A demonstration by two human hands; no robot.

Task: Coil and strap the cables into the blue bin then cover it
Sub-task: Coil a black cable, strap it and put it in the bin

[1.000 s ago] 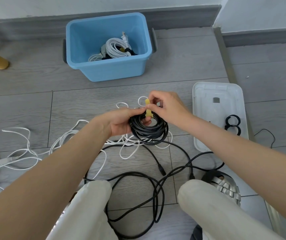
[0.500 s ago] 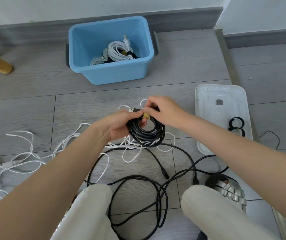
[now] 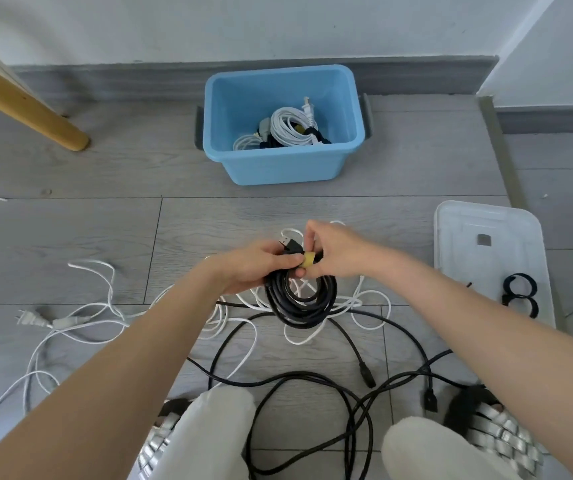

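Yellow strap [image 3: 309,259] now wrapped around black coil [image 3: 300,301], both hands pinching it, plug pointing up-left.

No readable text or labels appear anywhere.

the bin [image 3: 283,168] stands behind the coil [image 3: 300,303], with bundled cables [image 3: 290,131] in it. the lid [image 3: 492,258] lies right of the coil, straps [image 3: 520,294] on it.

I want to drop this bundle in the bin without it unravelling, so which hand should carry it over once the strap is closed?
Probably the left hand: it already grips the black coil, while the right hand only pinches the yellow strap. The blue bin sits straight ahead.
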